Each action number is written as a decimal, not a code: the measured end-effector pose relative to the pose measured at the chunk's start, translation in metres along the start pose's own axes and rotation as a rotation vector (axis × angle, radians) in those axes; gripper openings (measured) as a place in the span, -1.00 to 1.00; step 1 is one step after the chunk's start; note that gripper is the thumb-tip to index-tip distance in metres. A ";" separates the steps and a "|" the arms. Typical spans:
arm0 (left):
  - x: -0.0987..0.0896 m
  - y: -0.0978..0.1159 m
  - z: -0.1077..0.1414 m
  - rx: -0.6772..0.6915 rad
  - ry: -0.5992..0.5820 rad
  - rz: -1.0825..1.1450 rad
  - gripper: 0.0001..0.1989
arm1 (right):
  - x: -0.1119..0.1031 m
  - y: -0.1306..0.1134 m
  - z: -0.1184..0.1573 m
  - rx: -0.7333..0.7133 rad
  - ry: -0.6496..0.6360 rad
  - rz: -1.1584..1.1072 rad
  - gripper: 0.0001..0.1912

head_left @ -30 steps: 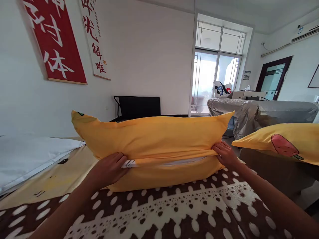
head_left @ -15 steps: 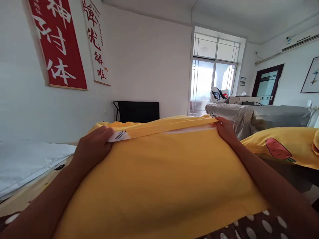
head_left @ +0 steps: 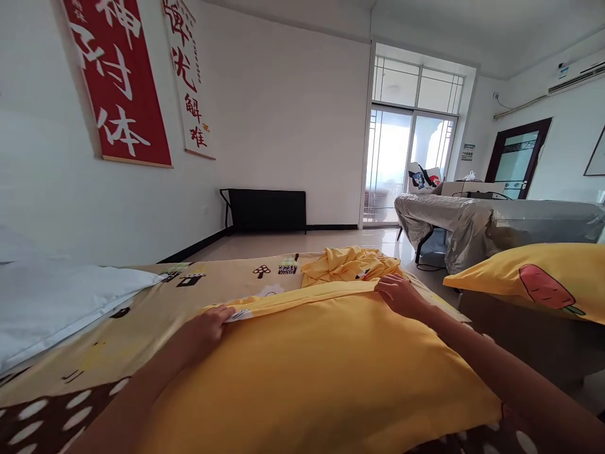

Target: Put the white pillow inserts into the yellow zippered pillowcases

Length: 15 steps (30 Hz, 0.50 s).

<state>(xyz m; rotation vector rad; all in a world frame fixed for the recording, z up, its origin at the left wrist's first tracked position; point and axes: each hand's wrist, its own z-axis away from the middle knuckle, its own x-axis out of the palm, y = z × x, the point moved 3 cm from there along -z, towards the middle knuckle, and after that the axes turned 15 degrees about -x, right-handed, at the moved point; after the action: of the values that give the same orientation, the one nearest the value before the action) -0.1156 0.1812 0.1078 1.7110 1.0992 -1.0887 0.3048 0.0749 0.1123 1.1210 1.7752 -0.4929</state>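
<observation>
I now see the yellow pillow (head_left: 326,372) lowered onto the near bed (head_left: 155,306), my left hand (head_left: 202,332) and right hand (head_left: 401,296) pinching its far hem (head_left: 307,294), which seems steadier for working there.

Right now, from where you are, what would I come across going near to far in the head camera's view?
Yellow pillow → crumpled yellow cloth → furniture under a silvery cover → glass doors.

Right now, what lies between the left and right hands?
In the head view, the far edge of the yellow pillow runs from the left hand to the right hand, with a white, dark-lined patch beside the left.
</observation>
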 end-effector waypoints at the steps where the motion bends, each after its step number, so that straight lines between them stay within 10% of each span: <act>1: 0.003 0.004 -0.002 0.000 -0.007 -0.027 -0.71 | 0.001 -0.005 -0.003 -0.041 0.007 -0.060 -0.77; 9: 0.009 0.084 -0.015 0.152 -0.026 -0.021 -0.70 | 0.014 -0.047 -0.031 -0.200 -0.043 -0.341 -0.62; 15: 0.020 0.121 -0.035 0.120 -0.006 0.144 -0.74 | 0.023 -0.044 -0.048 -0.007 -0.068 -0.279 -0.67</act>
<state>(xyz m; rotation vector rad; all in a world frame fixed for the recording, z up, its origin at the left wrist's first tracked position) 0.0115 0.1834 0.1207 1.8492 0.9078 -1.0860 0.2394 0.0989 0.1084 0.8443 1.8805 -0.6820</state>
